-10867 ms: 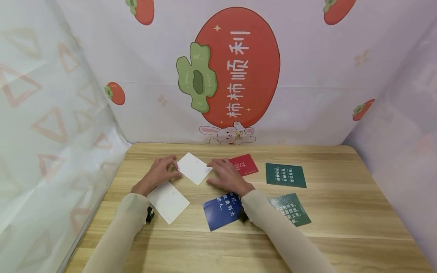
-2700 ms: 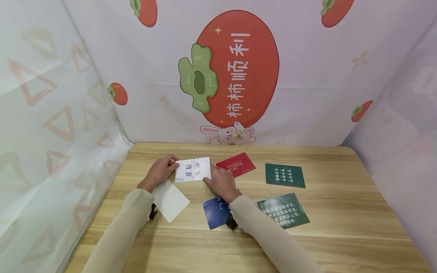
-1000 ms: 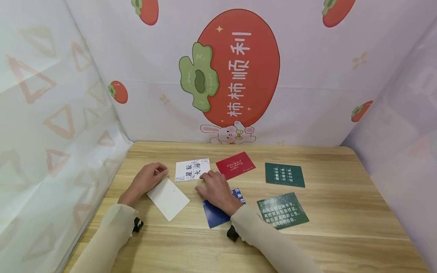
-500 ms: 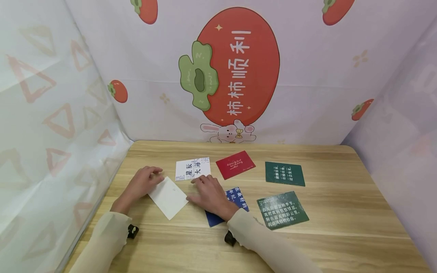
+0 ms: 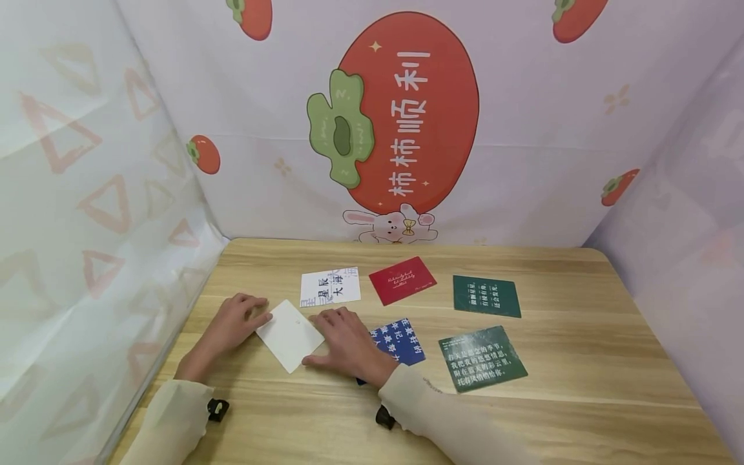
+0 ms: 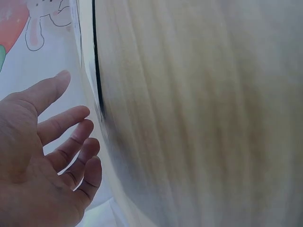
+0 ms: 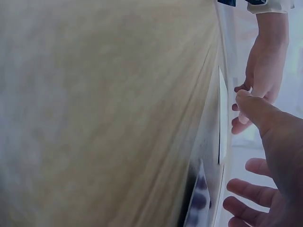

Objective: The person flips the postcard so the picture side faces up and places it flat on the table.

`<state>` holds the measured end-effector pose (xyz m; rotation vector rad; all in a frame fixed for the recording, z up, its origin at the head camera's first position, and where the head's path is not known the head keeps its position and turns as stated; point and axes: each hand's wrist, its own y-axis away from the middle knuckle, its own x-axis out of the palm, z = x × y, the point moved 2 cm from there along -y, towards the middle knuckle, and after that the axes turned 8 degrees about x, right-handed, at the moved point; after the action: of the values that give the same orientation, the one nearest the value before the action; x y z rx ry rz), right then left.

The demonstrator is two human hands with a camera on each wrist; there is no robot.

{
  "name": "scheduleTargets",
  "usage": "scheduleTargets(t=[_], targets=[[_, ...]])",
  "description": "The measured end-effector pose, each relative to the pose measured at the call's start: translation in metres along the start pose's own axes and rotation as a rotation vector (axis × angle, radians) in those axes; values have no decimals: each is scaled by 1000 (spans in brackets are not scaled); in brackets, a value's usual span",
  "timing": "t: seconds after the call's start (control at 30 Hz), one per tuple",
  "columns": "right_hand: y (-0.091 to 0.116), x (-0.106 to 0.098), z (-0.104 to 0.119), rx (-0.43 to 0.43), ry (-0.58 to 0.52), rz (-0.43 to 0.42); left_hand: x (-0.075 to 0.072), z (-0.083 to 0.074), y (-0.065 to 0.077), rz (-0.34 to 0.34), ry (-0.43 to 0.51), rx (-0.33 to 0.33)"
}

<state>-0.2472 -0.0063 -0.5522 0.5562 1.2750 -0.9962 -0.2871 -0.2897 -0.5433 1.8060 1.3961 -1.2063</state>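
A blank white card (image 5: pixel 290 336) lies on the table, set cornerwise. My left hand (image 5: pixel 232 326) is at its left corner, thumb at the card's edge. Across from it, my right hand (image 5: pixel 349 345) has its thumb by the card's lower right edge and its fingers over the right corner. Both hands' fingers are spread and loosely bent in the wrist views. Under my right hand and wrist lies a blue card (image 5: pixel 401 342) with white writing, partly hidden. Just beyond the hands sits a white card with dark characters (image 5: pixel 330 287).
A red card (image 5: pixel 402 281) lies at the back middle. Two green cards with white writing, one farther back (image 5: pixel 487 296) and one nearer (image 5: pixel 483 359), lie to the right. Printed cloth (image 5: pixel 523 129) stands behind the wooden table (image 5: pixel 552 413).
The rear white card, blank earlier, was turned over to its printed side by both hands. They have since released it and come nearer, to either side of the blank card.
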Motion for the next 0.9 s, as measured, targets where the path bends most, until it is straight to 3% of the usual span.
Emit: scheduleTargets(t=[0.53, 0.9], targets=[[5, 2, 16, 2, 74, 4, -1, 1, 26, -15, -5, -25], [5, 6, 21, 9, 101, 14, -1, 1, 34, -11, -31, -22]])
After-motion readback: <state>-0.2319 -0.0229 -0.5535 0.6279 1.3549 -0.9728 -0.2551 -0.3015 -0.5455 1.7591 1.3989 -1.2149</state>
